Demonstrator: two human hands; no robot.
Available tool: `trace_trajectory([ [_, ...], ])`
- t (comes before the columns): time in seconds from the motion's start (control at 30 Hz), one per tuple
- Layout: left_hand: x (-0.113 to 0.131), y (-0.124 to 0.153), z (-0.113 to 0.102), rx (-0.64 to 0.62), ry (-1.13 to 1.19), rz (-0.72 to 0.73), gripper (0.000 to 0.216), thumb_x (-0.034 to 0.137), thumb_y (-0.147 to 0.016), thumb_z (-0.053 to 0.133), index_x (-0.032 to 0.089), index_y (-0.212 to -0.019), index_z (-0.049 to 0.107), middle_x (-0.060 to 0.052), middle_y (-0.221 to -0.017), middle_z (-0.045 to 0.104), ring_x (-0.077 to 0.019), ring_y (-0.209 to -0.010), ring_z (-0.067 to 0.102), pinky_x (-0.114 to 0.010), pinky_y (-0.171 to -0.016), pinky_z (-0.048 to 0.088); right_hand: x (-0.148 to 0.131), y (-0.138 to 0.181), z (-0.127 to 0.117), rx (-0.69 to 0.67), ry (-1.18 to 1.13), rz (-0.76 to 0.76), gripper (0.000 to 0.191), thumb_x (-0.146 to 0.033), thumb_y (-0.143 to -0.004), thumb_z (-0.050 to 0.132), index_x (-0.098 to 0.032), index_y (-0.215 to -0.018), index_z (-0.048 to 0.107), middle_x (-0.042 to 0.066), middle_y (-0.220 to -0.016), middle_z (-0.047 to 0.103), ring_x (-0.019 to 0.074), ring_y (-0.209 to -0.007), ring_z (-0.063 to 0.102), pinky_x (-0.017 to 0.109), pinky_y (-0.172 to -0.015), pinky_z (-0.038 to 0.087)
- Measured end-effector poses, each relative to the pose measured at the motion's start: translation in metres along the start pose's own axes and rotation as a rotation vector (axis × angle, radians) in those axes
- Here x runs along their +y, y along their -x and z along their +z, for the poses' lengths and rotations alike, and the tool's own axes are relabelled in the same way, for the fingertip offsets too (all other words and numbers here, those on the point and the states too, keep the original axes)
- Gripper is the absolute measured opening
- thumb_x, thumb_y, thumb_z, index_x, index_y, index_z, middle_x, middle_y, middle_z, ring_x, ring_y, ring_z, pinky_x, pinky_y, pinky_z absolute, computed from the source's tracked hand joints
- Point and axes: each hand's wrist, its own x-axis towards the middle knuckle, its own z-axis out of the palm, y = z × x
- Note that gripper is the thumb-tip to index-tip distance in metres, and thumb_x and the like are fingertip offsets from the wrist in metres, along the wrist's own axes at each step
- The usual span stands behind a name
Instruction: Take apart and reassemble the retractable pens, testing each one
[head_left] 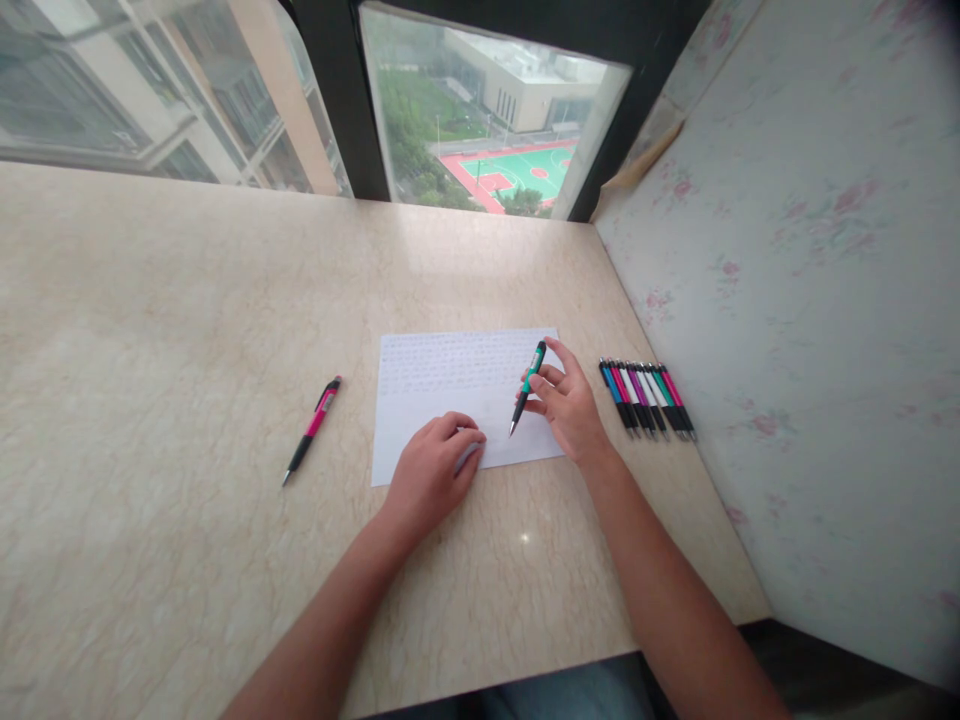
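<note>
Right hand (576,412) pinches a green pen (536,361) over written paper (420,408).
Left hand (433,462) rests half-open on it, gripping nothing.

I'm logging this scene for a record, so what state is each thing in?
Green-and-black pen: in the right hand, tip down; contact with the paper unclear
Paper sheet: flat, lines of writing on its upper part
Left hand: loosely curled, at the sheet's lower edge
Pink-and-black pen: lying apart, not held
Row of pens: lying side by side
Wallpaper: one edge curled away
</note>
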Motion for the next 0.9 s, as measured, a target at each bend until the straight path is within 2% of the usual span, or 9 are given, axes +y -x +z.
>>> trace_trajectory([
  [0.07,-0.0001,0.0,0.0,0.0,0.001,0.0,0.014,0.019,-0.09,0.053,0.021,-0.097,0.064,-0.007,-0.105,0.064,-0.0211,-0.093,0.061,-0.037,-0.082,0.05,0.0,0.001,0.0009,-0.019,0.006,-0.013,0.069,-0.034,-0.075,0.076,-0.034,-0.135,0.042,-0.004,-0.09,0.062,0.0125,-0.074,0.063,0.031,-0.067,0.06],
  [0.2,-0.0006,0.0003,0.0008,0.001,0.009,-0.001,0.014,0.019,-0.091,0.052,0.02,-0.097,0.064,-0.008,-0.106,0.064,-0.0211,-0.093,0.061,-0.038,-0.082,0.05,0.0013,0.0017,0.0014,-0.063,0.056,-0.038,0.062,-0.035,-0.075,0.076,-0.032,-0.129,0.046,-0.004,-0.087,0.064,0.0133,-0.073,0.064,0.029,-0.064,0.059],
  [0.5,-0.0012,0.0008,0.0013,0.008,0.007,0.004,0.015,0.021,-0.092,0.051,0.021,-0.098,0.065,-0.008,-0.106,0.064,-0.0212,-0.094,0.061,-0.037,-0.082,0.051,0.0012,0.0019,0.0006,-0.076,0.069,-0.045,0.058,-0.037,-0.074,0.076,-0.033,-0.123,0.045,-0.005,-0.084,0.064,0.0141,-0.072,0.065,0.033,-0.065,0.06],
  [0.8,-0.0011,0.0003,0.0007,0.006,0.002,0.0,0.015,0.02,-0.091,0.051,0.021,-0.097,0.065,-0.008,-0.105,0.064,-0.0211,-0.093,0.061,-0.038,-0.082,0.051,0.0028,0.0,0.0004,-0.021,0.109,-0.036,0.072,-0.038,-0.074,0.076,-0.034,-0.138,0.043,-0.004,-0.088,0.065,0.0136,-0.076,0.064,0.032,-0.067,0.06],
  [0.9,-0.0018,0.0002,0.0008,-0.008,0.007,-0.005,0.015,0.021,-0.092,0.05,0.021,-0.099,0.064,-0.008,-0.106,0.063,-0.0212,-0.094,0.061,-0.038,-0.083,0.051,-0.0025,-0.0027,-0.0056,-0.01,0.133,-0.034,0.063,-0.039,-0.074,0.076,-0.029,-0.131,0.051,-0.001,-0.09,0.068,0.0146,-0.077,0.065,0.031,-0.068,0.058],
])
